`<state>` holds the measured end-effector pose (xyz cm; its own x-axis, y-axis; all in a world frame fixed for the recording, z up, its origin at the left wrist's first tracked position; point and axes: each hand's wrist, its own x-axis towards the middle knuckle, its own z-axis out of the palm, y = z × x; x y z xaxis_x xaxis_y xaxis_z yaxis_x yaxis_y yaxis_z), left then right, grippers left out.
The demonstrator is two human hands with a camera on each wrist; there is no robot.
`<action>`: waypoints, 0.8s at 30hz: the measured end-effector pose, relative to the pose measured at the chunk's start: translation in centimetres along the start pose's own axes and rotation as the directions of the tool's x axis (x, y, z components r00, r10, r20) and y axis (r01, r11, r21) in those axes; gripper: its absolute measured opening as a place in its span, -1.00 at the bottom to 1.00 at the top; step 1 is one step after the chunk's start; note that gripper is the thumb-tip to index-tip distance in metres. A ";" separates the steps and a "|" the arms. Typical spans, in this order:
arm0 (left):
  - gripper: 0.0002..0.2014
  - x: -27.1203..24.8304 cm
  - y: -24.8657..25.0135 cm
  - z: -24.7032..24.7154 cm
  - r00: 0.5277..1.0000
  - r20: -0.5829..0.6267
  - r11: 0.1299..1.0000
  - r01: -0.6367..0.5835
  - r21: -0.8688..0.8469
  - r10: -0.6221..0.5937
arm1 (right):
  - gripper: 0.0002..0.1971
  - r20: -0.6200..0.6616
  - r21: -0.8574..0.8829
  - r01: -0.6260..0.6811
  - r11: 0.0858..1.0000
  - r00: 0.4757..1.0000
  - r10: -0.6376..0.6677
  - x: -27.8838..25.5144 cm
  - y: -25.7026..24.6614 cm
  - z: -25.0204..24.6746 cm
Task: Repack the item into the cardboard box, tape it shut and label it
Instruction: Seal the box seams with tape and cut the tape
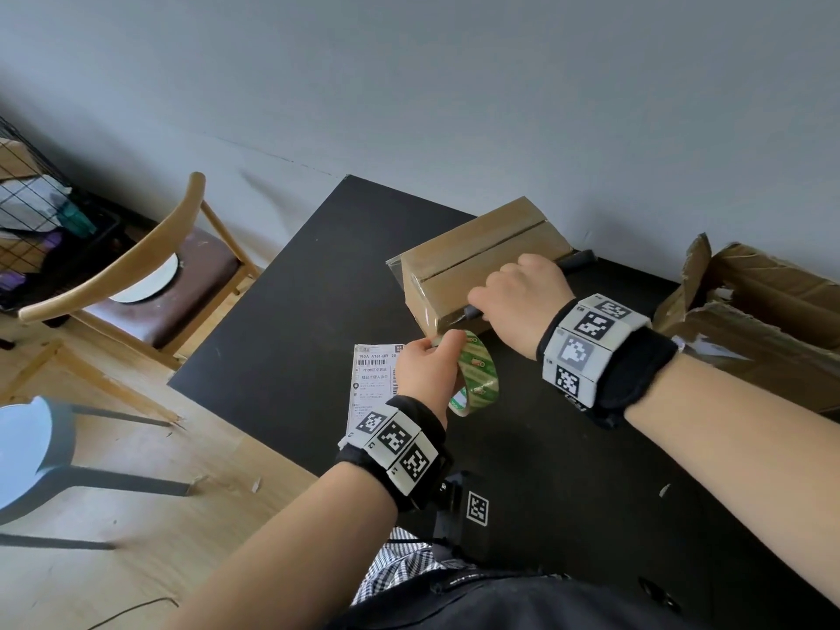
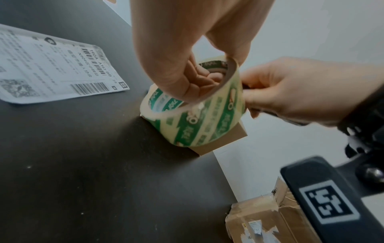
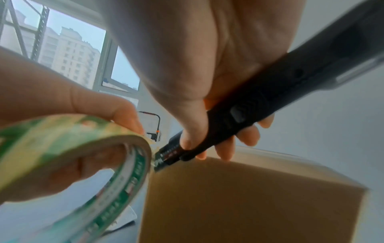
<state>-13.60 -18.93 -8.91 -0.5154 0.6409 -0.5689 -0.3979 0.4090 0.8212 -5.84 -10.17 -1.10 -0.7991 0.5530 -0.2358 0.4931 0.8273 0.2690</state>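
A closed cardboard box [image 1: 482, 256] lies on the black table [image 1: 291, 311], with clear tape over its near end. My left hand [image 1: 427, 366] grips a roll of green-printed clear tape [image 1: 477, 370] just below the box's near corner, fingers through its core [image 2: 199, 85]. My right hand [image 1: 518, 288] grips a black utility knife [image 3: 259, 105]. Its blade tip [image 3: 160, 159] meets the tape strip between roll [image 3: 83, 161] and box [image 3: 249, 197]. A white shipping label [image 1: 372, 379] lies flat on the table, left of my left hand.
A torn, open cardboard box [image 1: 750, 320] sits at the table's right side. A wooden chair [image 1: 150, 275] holding a white plate stands left of the table, with a blue stool [image 1: 32, 452] nearer. A grey wall backs the table.
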 end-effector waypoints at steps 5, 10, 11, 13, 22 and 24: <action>-0.76 -0.1 -1.0 -0.5 1.000 0.021 0.998 0.020 0.051 -0.022 | -0.75 0.082 -0.013 -0.050 0.999 0.995 0.051 -1.0 2.2 1.3; -0.64 -0.4 -2.0 0.0 0.994 0.099 0.965 -0.079 0.251 0.056 | -0.69 0.143 0.168 -0.140 0.976 0.983 0.116 -1.6 1.5 4.7; -0.64 -0.5 -2.0 -0.1 0.989 0.120 0.947 -0.122 0.297 0.089 | -0.68 0.172 0.228 -0.185 0.956 0.974 0.147 -1.9 1.5 5.7; -0.61 -0.6 -2.3 -0.4 0.975 0.164 0.902 -0.204 0.380 0.152 | -0.64 0.249 0.316 -0.281 0.906 0.946 0.207 -2.7 1.4 7.9; -0.54 -0.5 -3.5 -2.3 0.889 0.399 0.570 -0.452 0.686 0.225 | -0.63 0.344 0.427 -0.465 0.775 0.877 0.337 -5.2 -1.0 15.0; -0.56 -0.4 -3.6 -2.5 0.869 0.435 0.467 -0.495 0.733 0.237 | -0.62 0.321 0.443 -0.481 0.757 0.873 0.367 -5.1 -1.4 15.4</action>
<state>-13.87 -22.31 -11.77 -0.2116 0.9363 -0.2803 0.6253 0.3501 0.6974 2.84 -12.57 -14.65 -0.4065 0.8180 -0.4070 0.9097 0.4038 -0.0969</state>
